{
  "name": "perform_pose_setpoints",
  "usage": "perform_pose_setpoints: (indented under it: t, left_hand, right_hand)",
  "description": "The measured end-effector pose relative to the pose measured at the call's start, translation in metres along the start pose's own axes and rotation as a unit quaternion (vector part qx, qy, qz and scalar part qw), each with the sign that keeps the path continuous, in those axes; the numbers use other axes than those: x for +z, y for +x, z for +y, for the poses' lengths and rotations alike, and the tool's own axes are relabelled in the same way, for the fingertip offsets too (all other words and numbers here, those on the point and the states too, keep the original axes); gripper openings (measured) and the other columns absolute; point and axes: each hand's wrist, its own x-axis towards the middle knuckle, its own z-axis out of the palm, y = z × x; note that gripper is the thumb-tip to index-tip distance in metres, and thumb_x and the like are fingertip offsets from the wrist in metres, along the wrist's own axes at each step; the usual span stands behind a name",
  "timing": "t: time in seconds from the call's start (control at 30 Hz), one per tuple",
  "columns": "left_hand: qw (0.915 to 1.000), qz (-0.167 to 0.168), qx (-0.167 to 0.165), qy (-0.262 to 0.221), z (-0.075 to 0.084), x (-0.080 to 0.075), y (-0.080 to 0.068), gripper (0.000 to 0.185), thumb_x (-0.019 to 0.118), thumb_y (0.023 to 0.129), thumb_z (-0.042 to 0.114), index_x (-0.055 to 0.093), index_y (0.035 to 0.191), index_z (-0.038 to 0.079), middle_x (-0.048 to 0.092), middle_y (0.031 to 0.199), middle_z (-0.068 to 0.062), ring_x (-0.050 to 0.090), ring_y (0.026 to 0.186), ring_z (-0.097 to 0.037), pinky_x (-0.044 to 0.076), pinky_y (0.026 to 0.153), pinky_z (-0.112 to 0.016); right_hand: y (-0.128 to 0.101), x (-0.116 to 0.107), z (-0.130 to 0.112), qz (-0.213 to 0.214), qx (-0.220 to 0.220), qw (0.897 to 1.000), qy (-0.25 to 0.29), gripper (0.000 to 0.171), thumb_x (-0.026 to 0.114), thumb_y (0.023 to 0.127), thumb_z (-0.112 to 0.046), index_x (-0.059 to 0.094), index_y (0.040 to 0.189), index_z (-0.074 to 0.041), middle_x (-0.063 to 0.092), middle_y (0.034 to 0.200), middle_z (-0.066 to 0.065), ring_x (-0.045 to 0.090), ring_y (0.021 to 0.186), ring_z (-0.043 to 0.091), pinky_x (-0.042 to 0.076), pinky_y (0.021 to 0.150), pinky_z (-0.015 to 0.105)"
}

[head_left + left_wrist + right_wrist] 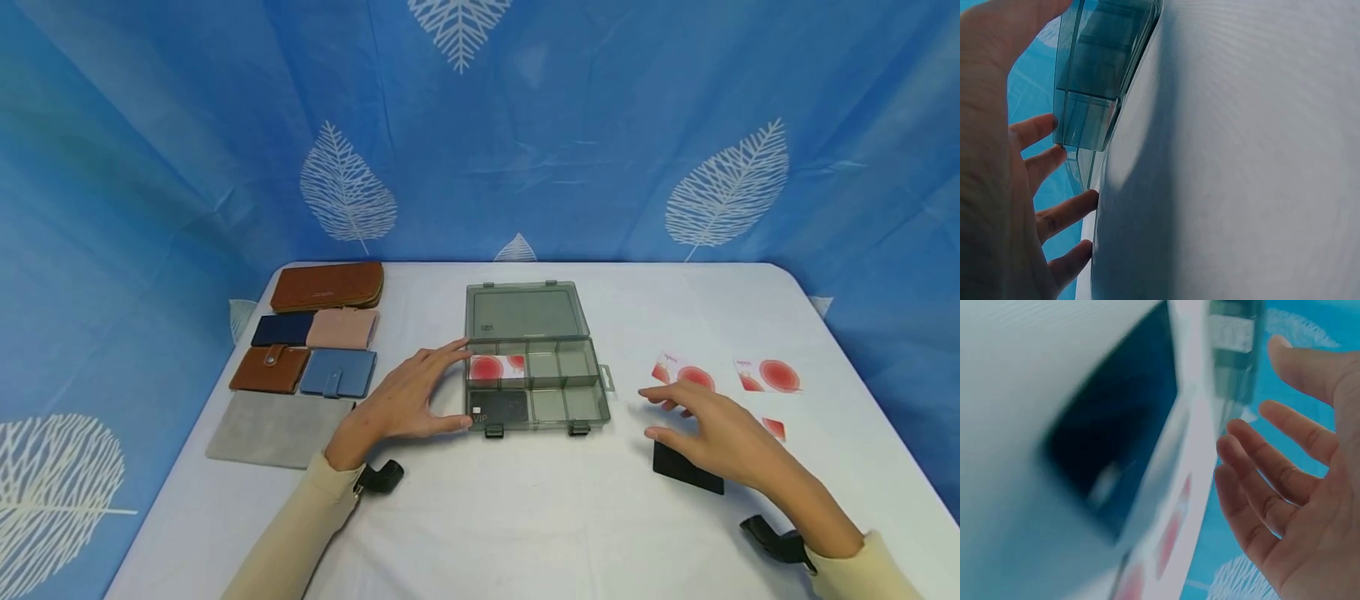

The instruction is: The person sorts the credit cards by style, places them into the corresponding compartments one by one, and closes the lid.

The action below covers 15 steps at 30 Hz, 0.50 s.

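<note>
A green-grey see-through compartment box lies on the table with its lid folded back. In its left compartments lie a white card with red circles and a black card marked VIP. My left hand spreads at the box's left side, fingertips and thumb right at its edge. Over the table to the right of the box is my right hand, fingers loosely bent, holding nothing. Below it lies a black card, partly hidden by the hand. Red-and-white cards lie beyond it.
At the left lie a long brown wallet, a dark blue wallet, a pink wallet, a brown snap wallet, a blue wallet and a grey flat pouch. A blue leaf-print curtain hangs behind the table.
</note>
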Motion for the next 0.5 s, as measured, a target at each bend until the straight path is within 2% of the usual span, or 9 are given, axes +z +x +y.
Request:
perform_pose_setpoints:
  t: [0.2, 0.33, 0.5]
  left_hand:
    - [1.0000, 0.003, 0.006, 0.000, 0.000, 0.000, 0.000, 0.102, 0.077, 0.086, 0.066, 0.039, 0.168, 0.019, 0.027, 0.178, 0.000, 0.049, 0.146, -0.036, 0.045, 0.112, -0.064]
    - [1.0000, 0.000, 0.000, 0.000, 0.000, 0.000, 0.000, 0.104, 0.077, 0.085, 0.068, 0.038, 0.169, 0.020, 0.027, 0.178, 0.001, 0.048, 0.147, -0.035, 0.044, 0.113, -0.064]
    - [1.0000, 0.001, 0.002, 0.001, 0.000, -0.001, 0.000, 0.103, 0.077, 0.086, 0.067, 0.038, 0.169, 0.020, 0.027, 0.178, 0.001, 0.048, 0.146, -0.035, 0.045, 0.112, -0.064]
  right_hand:
    - [-0.028, -0.001, 0.023, -0.037, 0.032, 0.999, -0.024, 0.065, 0.092, 0.084, -0.048, 0.072, 0.137, -0.018, 0.070, 0.117, -0.005, 0.066, 0.105, 0.018, 0.060, 0.090, 0.049]
    - [-0.042, -0.005, 0.036, -0.051, 0.050, 0.997, -0.033, 0.074, 0.096, 0.076, -0.052, 0.072, 0.137, -0.020, 0.071, 0.122, -0.001, 0.066, 0.112, 0.025, 0.058, 0.093, 0.056]
    - [-0.049, -0.007, 0.046, -0.063, 0.071, 0.995, -0.032, 0.080, 0.101, 0.069, -0.046, 0.072, 0.138, -0.017, 0.071, 0.127, 0.007, 0.062, 0.119, 0.035, 0.055, 0.095, 0.065]
